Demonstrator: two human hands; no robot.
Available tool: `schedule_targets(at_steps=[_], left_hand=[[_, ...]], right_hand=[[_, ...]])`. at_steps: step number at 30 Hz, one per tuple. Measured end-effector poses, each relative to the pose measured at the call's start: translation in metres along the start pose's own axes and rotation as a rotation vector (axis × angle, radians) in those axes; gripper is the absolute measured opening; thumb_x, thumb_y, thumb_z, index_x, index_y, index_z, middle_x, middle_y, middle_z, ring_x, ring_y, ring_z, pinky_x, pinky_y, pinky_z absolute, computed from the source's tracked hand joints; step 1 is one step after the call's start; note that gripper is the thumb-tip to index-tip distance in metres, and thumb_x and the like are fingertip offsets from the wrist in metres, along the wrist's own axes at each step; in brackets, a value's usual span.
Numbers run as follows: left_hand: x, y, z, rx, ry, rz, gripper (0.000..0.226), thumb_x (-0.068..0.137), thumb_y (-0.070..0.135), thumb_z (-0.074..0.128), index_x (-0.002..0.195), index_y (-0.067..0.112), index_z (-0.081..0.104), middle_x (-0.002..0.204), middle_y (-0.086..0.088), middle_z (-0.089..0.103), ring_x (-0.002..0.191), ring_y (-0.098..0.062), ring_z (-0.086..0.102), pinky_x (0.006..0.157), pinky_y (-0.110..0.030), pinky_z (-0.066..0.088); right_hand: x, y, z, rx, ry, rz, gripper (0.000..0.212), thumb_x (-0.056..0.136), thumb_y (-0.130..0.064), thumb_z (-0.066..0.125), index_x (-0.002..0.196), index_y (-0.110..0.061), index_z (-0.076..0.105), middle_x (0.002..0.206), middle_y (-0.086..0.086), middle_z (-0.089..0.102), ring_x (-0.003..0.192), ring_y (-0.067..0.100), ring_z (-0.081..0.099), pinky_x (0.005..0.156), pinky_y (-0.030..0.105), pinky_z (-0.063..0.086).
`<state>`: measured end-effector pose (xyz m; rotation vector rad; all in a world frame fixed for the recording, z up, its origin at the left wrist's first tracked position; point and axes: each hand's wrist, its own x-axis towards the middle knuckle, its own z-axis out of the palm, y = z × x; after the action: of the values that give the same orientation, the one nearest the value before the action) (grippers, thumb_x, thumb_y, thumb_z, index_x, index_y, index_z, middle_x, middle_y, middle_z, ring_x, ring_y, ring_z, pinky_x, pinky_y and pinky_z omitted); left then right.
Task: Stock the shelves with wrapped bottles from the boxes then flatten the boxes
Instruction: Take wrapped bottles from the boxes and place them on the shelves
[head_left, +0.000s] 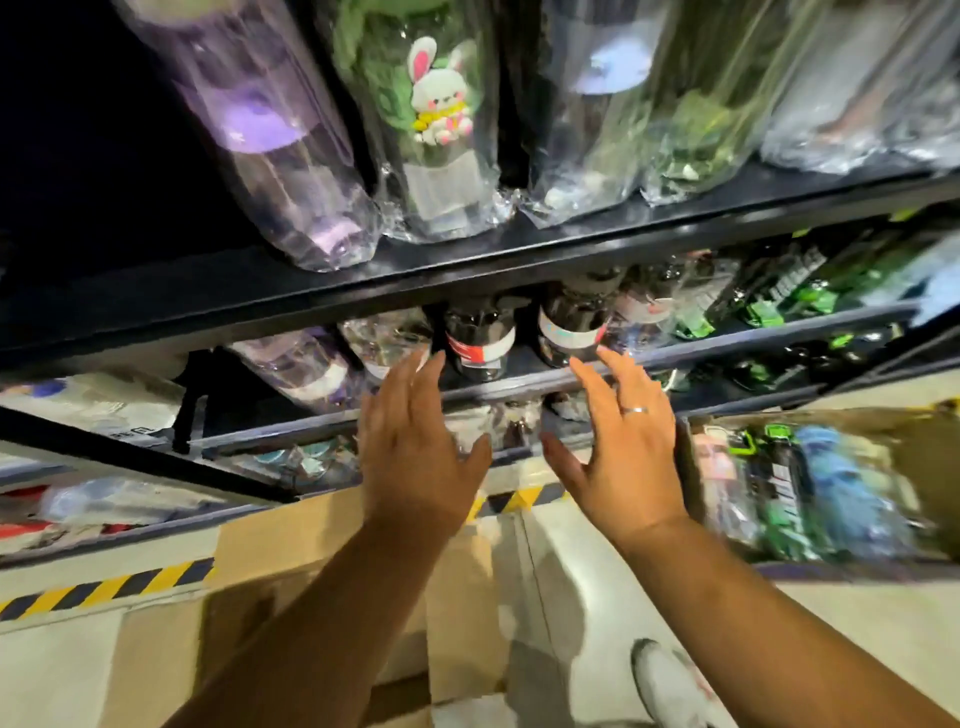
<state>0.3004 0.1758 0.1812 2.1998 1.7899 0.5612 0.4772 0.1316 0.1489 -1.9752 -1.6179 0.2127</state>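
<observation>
Both hands are out in front of the shelving, empty. The left hand (415, 441) has its fingers straight and slightly spread, palm facing away from us. The right hand (623, 447) matches it, fingers splayed, with a ring (635, 410) on one finger. Neither grips anything. Their fingertips reach up to the front rail of the middle shelf (753, 340); we cannot tell whether they touch it.

Just beyond the fingertips, two dark bottles stand side by side on that shelf, each with a red-and-white label: the left dark bottle (480, 338) and the right dark bottle (571, 322). Clear wrapped bottles sit to either side of them, and green-labelled ones farther right.

The upper shelf (467, 270) carries a row of wrapped bottles: a purple bottle (275, 130), a green bottle with a rabbit figure (431, 104) and a clear bottle with a blue cap (597, 104), all in shiny plastic film.

At right, just beside the right wrist, an open cardboard box (924, 457) holds more wrapped bottles (779, 483), green, blue and pink, blurred. Under the forearms a closed cardboard carton (291, 540) lies on the floor. Yellow-and-black hazard tape (104, 587) runs along the shelf base. A white shoe (670, 686) shows at the bottom.
</observation>
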Motion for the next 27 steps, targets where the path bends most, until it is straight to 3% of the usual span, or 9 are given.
schedule_targets(at_steps=[5,9,11,15,20,23,27], left_hand=[[-0.063,0.066,0.068,0.008,-0.216,0.025,0.084,0.071,0.04,0.08,0.142,0.011,0.047,0.145,-0.015,0.05,0.134,-0.036,0.045,0.111,-0.058,0.036],[-0.094,0.128,0.133,0.01,-0.369,0.01,0.084,0.077,0.043,0.078,0.149,0.018,0.041,0.156,-0.008,0.038,0.146,-0.027,0.032,0.121,-0.047,0.019],[-0.103,0.164,0.167,0.016,-0.432,0.012,0.084,0.081,0.045,0.074,0.152,0.021,0.035,0.16,-0.005,0.031,0.149,-0.025,0.025,0.123,-0.043,0.015],[-0.107,0.239,0.246,0.026,-0.501,0.052,0.085,0.079,0.044,0.075,0.151,0.018,0.037,0.158,-0.008,0.034,0.146,-0.029,0.029,0.121,-0.043,0.021],[-0.099,0.326,0.347,0.049,-0.64,0.085,0.084,0.08,0.04,0.071,0.151,0.011,0.036,0.155,-0.013,0.035,0.143,-0.033,0.031,0.119,-0.043,0.024],[-0.096,0.356,0.405,0.079,-0.595,0.042,0.084,0.075,0.05,0.066,0.147,0.013,0.041,0.151,-0.013,0.041,0.137,-0.037,0.039,0.114,-0.052,0.031],[-0.112,0.361,0.468,0.048,-0.771,-0.104,0.088,0.089,0.054,0.061,0.157,0.028,0.011,0.163,-0.005,0.018,0.148,-0.029,0.023,0.119,-0.032,0.018]], right_hand=[[-0.068,0.117,-0.033,-0.263,-0.239,0.162,0.071,0.078,-0.048,0.064,0.141,-0.017,0.048,0.147,0.015,0.043,0.136,0.039,0.039,0.11,0.058,0.033],[-0.098,0.21,-0.057,-0.375,-0.377,0.312,0.08,0.077,-0.051,0.068,0.145,-0.02,0.042,0.151,0.013,0.041,0.139,0.035,0.036,0.115,0.054,0.028],[-0.107,0.256,-0.069,-0.384,-0.409,0.399,0.08,0.078,-0.053,0.068,0.146,-0.018,0.043,0.149,0.015,0.043,0.139,0.035,0.037,0.116,0.052,0.024],[-0.119,0.355,-0.089,-0.377,-0.4,0.493,0.082,0.071,-0.049,0.079,0.138,-0.008,0.053,0.136,0.026,0.053,0.125,0.043,0.051,0.107,0.058,0.037],[-0.109,0.472,-0.103,-0.332,-0.488,0.622,0.088,0.076,-0.043,0.074,0.149,-0.011,0.036,0.15,0.022,0.037,0.131,0.042,0.042,0.108,0.047,0.034],[-0.104,0.531,-0.089,-0.283,-0.545,0.665,0.087,0.085,-0.05,0.063,0.154,-0.017,0.021,0.157,0.017,0.024,0.136,0.039,0.034,0.109,0.045,0.032],[-0.097,0.588,-0.05,-0.255,-0.622,0.748,0.093,0.088,-0.056,0.057,0.156,-0.016,0.007,0.157,0.018,0.019,0.14,0.039,0.026,0.11,0.046,0.031]])
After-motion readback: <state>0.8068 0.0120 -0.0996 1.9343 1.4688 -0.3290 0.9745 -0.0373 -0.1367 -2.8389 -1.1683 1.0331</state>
